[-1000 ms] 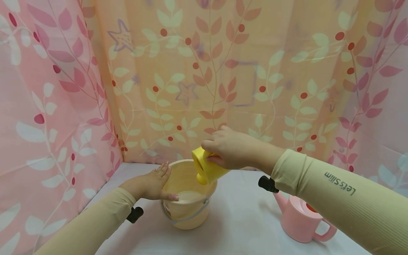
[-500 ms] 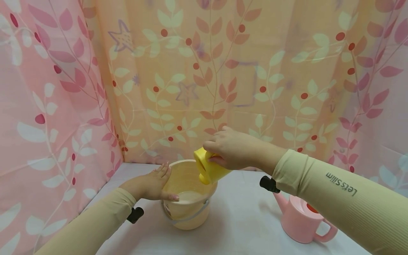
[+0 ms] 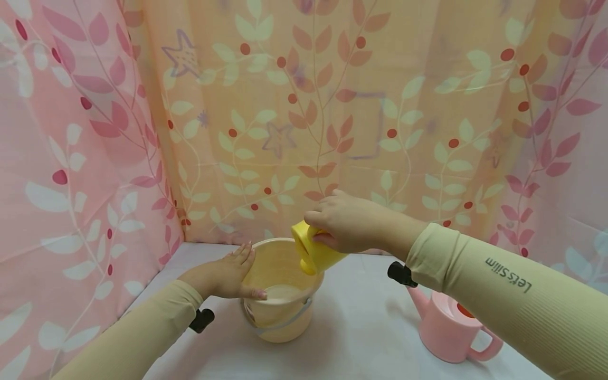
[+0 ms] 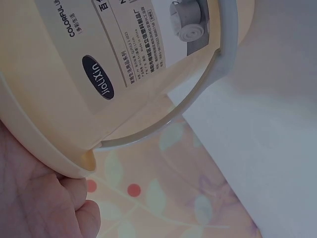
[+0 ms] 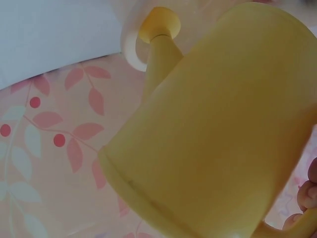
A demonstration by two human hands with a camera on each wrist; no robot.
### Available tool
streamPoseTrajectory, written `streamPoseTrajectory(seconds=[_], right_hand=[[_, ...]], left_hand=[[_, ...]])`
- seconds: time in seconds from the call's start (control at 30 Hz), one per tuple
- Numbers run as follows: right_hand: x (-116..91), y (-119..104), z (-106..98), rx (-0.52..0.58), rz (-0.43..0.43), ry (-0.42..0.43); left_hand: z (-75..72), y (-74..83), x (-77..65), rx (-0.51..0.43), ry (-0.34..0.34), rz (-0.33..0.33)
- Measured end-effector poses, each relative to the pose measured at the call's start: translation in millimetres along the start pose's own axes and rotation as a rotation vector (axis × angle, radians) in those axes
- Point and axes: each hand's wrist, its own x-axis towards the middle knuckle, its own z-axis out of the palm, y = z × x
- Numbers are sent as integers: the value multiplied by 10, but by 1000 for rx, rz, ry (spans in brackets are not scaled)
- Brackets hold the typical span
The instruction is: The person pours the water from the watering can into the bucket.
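A small yellow watering can (image 3: 320, 256) is tipped to the left over the right side of a cream bucket (image 3: 280, 327). My right hand (image 3: 349, 221) grips it by the handle, and fingers curled round that handle show at the edge of the right wrist view. The can's spout (image 5: 161, 62), with its round head, points down at the bucket's mouth. On the bucket's left rim rests my left hand (image 3: 228, 274), fingers stretched along it and thumb over the near edge. The bucket's grey handle (image 4: 168, 121) hangs down its front, and a printed label (image 4: 119, 44) shows on its side.
A pink watering can (image 3: 446, 330) with a red spot on top stands to the right, partly under my right forearm. The white tabletop (image 3: 370, 327) ends at flowered curtains (image 3: 285, 132) at the back and sides. Small black cameras (image 3: 201, 320) are strapped at both wrists.
The yellow watering can and my right hand have shifted slightly to the right, the can still tipped over the bucket. My left hand and the bucket stay in place.
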Motion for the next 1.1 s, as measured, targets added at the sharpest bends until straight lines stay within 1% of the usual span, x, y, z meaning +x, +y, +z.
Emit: streamPoseTrajectory(seconds=[0.37, 0.63, 1.1], right_hand=[[-5, 5, -14, 6, 11, 1], [-8, 5, -17, 7, 31, -23], [-17, 23, 6, 14, 14, -9]], left_hand=[[7, 6, 7, 3, 3, -4], [1, 7, 12, 6, -6, -9], [-4, 7, 3, 0, -4, -10]])
